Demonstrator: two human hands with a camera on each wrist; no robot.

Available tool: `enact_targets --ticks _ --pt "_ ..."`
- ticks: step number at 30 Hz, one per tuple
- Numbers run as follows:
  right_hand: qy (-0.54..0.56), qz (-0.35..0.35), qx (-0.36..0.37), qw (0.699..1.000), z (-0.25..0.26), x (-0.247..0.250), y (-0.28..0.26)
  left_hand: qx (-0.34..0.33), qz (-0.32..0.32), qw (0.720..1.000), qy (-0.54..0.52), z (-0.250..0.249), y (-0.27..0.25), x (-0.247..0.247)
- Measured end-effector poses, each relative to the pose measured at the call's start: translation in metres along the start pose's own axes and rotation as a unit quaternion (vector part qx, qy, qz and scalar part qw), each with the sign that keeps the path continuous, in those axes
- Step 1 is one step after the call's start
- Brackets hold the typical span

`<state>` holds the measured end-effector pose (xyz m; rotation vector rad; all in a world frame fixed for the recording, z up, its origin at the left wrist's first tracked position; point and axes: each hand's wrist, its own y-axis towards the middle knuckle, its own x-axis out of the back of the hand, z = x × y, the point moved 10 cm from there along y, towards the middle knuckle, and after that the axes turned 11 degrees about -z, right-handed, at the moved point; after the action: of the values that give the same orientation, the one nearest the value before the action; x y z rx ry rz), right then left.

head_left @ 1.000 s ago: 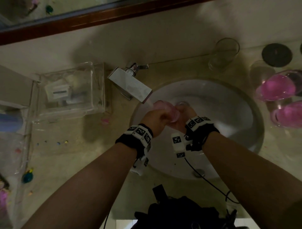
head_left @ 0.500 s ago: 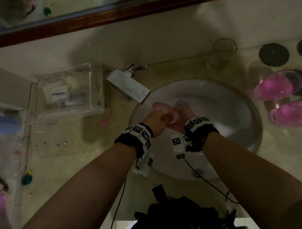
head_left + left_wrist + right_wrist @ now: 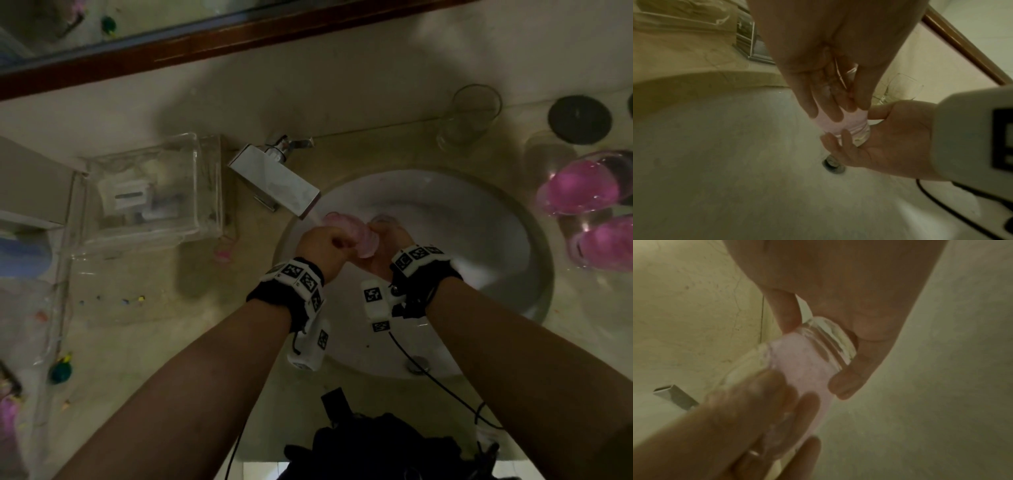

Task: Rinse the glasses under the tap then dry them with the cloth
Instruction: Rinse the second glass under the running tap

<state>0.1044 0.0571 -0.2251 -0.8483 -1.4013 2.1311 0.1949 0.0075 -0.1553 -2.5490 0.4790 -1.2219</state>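
Right, closest to me both forearms are reaching out over the white sink [image 3: 513, 274], wrist bands on each. My left hand [image 3: 322, 246] is wrapping around the mouth end of the pink-tinted glass [image 3: 346, 233], fingers [image 3: 828, 104] lying along its wall and thumb curling in, so that hand is grasping it. My right hand [image 3: 387, 246] is cupping the thick clear base, fingers [image 3: 849, 382] and thumb pinching it from both sides, so it is gripping the same glass. I am holding the glass tilted on its side over the basin, above the drain [image 3: 833, 164], with its open end sitting right under the spout of the square chrome tap [image 3: 274, 178]. Beyond my hands, on the tabletop [image 3: 154, 325], a clear plastic box [image 3: 147, 195] is standing to the left of the tap. Off to the right, two glasses holding pink [image 3: 582, 192] are waiting beside the basin, and further back an empty clear glass [image 3: 469, 116] is standing near the wall.
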Motion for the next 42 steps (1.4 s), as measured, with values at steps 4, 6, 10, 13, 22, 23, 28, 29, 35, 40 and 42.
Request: enact_targets --ticks 4,6,10,13,22,23,28,29,35,40,42 --pt "0.014 -0.016 -0.014 1.000 -0.002 0.003 0.000 0.006 0.035 0.999 -0.024 0.002 -0.002 -0.004" --pt "0.025 -0.027 -0.021 0.999 -0.003 0.006 0.004 0.009 0.031 0.999 -0.031 0.000 -0.002 -0.001" --pt "0.028 -0.039 -0.006 0.999 0.000 0.008 0.006 0.001 -0.015 1.000 -0.007 -0.002 0.000 0.013" --pt "0.032 -0.035 -0.006 0.999 0.002 0.005 0.002 -0.001 -0.016 1.000 0.006 0.000 0.000 0.014" --pt "0.070 -0.047 -0.013 0.996 0.002 0.004 0.000 0.006 -0.017 0.999 -0.035 0.000 0.000 0.016" --pt "0.054 -0.057 -0.008 0.997 0.003 0.006 0.001 0.009 -0.029 0.999 -0.040 0.002 0.000 0.019" --pt "0.034 -0.065 -0.007 0.997 0.004 0.007 0.001 -0.015 -0.025 1.000 -0.009 -0.003 0.000 0.017" --pt "0.043 -0.063 -0.009 0.997 0.004 0.007 0.000 -0.020 -0.021 1.000 -0.004 -0.005 0.000 0.015" --pt "0.054 -0.040 -0.003 0.998 0.002 -0.003 -0.005 -0.023 0.016 1.000 0.007 -0.004 0.000 0.002" --pt "0.063 0.029 -0.001 0.998 0.007 -0.023 -0.020 -0.011 0.043 0.999 0.025 0.001 -0.001 -0.007" --pt "0.043 0.021 0.008 0.999 0.010 -0.023 -0.021 -0.022 0.063 0.997 0.023 -0.004 -0.002 -0.010"
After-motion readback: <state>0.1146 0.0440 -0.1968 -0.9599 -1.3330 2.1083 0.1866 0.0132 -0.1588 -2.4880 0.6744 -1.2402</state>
